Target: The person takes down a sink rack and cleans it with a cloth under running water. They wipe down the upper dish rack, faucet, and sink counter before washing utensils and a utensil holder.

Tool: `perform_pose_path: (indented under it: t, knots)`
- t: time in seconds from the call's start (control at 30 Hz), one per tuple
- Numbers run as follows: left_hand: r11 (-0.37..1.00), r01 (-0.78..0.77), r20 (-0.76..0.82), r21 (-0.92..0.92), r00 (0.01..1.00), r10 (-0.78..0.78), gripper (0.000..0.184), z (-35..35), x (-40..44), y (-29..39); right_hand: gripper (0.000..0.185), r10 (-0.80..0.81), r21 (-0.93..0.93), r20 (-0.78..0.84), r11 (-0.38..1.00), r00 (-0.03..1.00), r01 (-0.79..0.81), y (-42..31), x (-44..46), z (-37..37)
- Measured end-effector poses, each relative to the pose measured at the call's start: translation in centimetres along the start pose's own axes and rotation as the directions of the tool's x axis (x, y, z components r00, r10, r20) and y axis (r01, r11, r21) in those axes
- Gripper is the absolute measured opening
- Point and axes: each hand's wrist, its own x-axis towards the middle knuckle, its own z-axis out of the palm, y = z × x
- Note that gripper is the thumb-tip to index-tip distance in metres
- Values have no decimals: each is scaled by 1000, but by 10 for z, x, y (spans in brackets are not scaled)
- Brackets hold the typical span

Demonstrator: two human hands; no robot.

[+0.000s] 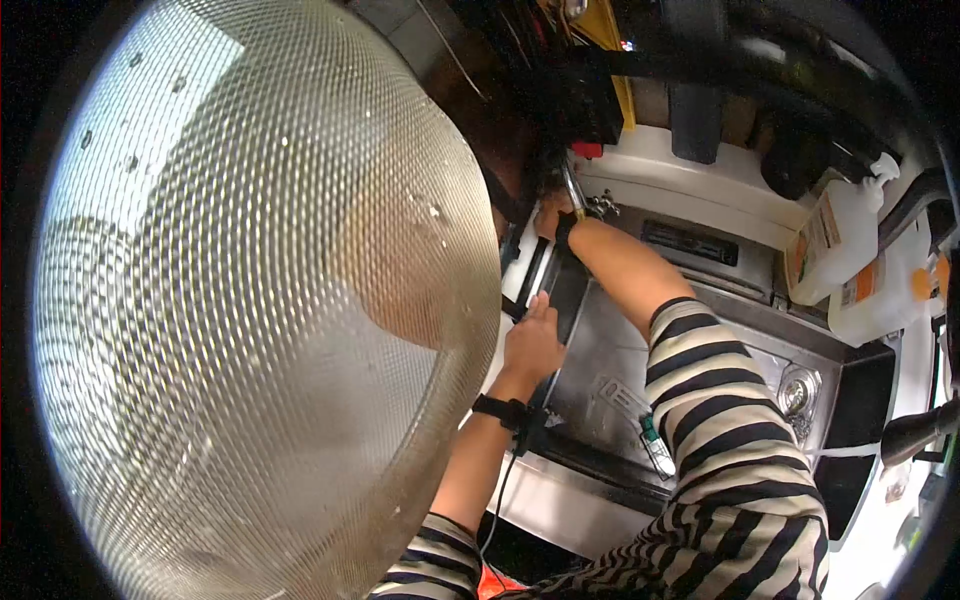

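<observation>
My left hand (pixel 535 345) lies at the left edge of the metal sink (pixel 610 350), its visible fingers stretched out beside a narrow pale strip (pixel 541 275). Farther back, my right hand (pixel 553 212) reaches to the sink's far left corner, close to a shiny metal rod (pixel 573 190). Its fingers are mostly hidden in the dark area there, so any hold cannot be made out. Down in the sink lies a clear utensil with a green part (pixel 652 436).
A large translucent mesh-patterned dome (pixel 270 300) fills the left side, very near the camera. From a dark tap (pixel 920 432) at right, water runs toward the drain (pixel 797 390) side. Two white plastic bottles (pixel 835 240) (pixel 880 290) stand at the back right.
</observation>
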Motion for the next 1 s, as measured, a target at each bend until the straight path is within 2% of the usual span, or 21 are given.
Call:
perform_pose_path:
  t: [0.1,0.37,0.47,0.57,0.6,0.63,0.67,0.83,0.9,1.0]
  knots:
    - [1000,-11,-20,13,1000,12,47,4,0,-4,40,15,167,114,985,993,-34,15,-2,-33]
    - [1000,-29,-63,5,998,30,47,8,0,-6,38,-17,336,200,940,980,-53,23,-18,-73]
    - [999,-31,-84,-15,996,29,46,11,1,-7,37,-87,389,177,921,980,11,20,-43,-91]
    - [1000,-17,-81,-7,997,17,45,9,3,-6,37,-137,428,74,899,988,92,14,-88,-115]
    - [998,41,-41,-37,998,-42,46,7,4,-3,35,-189,385,91,912,978,140,17,-103,-126]
    - [1000,12,-67,-24,998,-14,46,8,3,-3,34,-164,438,98,893,982,106,13,-83,-96]
    - [1000,-15,-95,-2,995,15,45,7,3,-5,38,-176,402,301,915,937,43,18,-84,-119]
    - [999,-50,-97,-11,994,48,45,5,0,-5,38,38,324,214,940,976,-108,21,-23,-82]
    - [994,-93,-185,-58,979,81,44,5,0,-11,39,68,329,205,935,976,-135,28,-13,-80]
    - [902,207,-26,-378,972,-234,42,-13,-16,-10,39,70,348,211,927,975,-142,34,-10,-79]
